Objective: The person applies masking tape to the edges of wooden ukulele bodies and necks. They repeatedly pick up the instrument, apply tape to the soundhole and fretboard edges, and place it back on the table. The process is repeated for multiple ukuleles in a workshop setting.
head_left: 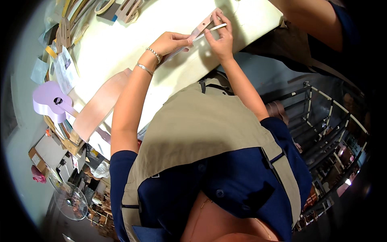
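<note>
A narrow pinkish-tan strip (204,24), apparently leather with small dark holes near its far end, slants over the pale table. My left hand (174,42) pinches it partway along, thumb and fingers closed. In my right hand (221,42) is a slim white pen-like stick (219,27), held between thumb and fingers with its lower end close to the left fingertips. The right fingertips also reach the strip's far end. A greyish band runs along the strip by the left hand; I cannot tell what it is. Under my left forearm lies a wide tan leather piece (100,103).
Several strips and a tape roll (105,7) lie along the table's far left side. A lilac guitar-shaped piece (50,101) sits left of the wide leather. Another person's arm (310,18) reaches in at upper right. A metal rack (328,109) stands right; a fan (70,201), lower left.
</note>
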Action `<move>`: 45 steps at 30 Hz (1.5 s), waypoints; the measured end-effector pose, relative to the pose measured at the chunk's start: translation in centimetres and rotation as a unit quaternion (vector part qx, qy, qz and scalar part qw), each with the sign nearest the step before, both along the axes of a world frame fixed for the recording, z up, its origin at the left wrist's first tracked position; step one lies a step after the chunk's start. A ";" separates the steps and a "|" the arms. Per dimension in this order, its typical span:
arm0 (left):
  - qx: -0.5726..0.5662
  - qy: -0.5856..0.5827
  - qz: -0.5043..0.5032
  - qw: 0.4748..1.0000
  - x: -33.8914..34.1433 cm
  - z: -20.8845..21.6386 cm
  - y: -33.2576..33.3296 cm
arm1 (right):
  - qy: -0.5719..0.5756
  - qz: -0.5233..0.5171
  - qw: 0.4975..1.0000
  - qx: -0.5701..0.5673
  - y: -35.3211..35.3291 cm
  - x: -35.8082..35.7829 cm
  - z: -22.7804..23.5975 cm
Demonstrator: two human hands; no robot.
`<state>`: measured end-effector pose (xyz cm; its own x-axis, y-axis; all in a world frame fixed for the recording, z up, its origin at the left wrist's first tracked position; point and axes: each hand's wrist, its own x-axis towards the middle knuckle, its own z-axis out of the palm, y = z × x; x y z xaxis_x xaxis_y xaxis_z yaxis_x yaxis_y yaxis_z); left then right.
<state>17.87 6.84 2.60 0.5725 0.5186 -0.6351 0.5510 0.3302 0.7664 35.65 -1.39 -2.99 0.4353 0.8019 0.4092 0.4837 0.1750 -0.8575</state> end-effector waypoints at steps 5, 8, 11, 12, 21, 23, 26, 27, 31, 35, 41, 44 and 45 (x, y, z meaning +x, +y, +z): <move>-0.056 0.026 -0.006 0.998 1.2 0.1 1.3 | -0.097 -0.033 0.995 0.011 -0.3 -0.1 1.1; -0.052 0.044 0.014 0.998 1.4 0.2 0.9 | -0.049 -0.081 0.995 -0.010 -2.2 -1.6 2.7; -0.042 0.045 0.013 0.998 2.0 0.0 0.7 | 0.364 -0.050 0.928 -0.059 -3.9 -2.6 2.1; -0.037 0.047 0.013 0.998 2.1 -0.1 0.5 | 0.467 -0.091 0.878 -0.052 -4.4 -2.3 2.2; 0.503 0.195 -0.159 0.827 -2.3 2.3 -5.0 | -0.248 -0.027 0.907 -0.339 -3.5 9.8 2.2; 0.501 0.226 -0.170 0.818 -3.3 3.0 -5.6 | -0.331 0.003 0.890 -0.314 -1.8 8.7 4.1; 0.321 0.211 -0.126 0.915 -4.9 5.8 -3.7 | -0.325 0.167 0.921 -0.132 -0.7 5.6 6.2; 0.262 0.171 -0.112 0.943 -5.7 5.5 -2.9 | -0.343 0.222 0.905 -0.120 -0.8 3.9 6.1; 0.111 0.046 -0.139 0.983 -7.6 1.2 0.0 | -0.333 0.317 0.879 -0.130 -0.6 -0.4 2.1; 0.480 0.072 -0.121 0.866 -3.7 1.9 -3.9 | -0.322 0.262 0.906 -0.080 -0.5 -1.2 0.7; 0.604 0.130 -0.137 0.774 -3.1 0.0 -5.8 | -0.313 0.261 0.910 -0.074 -0.5 -1.3 1.0; 0.609 0.148 -0.134 0.767 -6.3 0.7 -5.7 | -0.321 0.261 0.906 -0.087 -0.6 -1.3 1.5; 0.616 0.144 -0.124 0.765 -7.8 0.7 -5.7 | -0.322 0.259 0.907 -0.078 -0.6 -1.3 1.5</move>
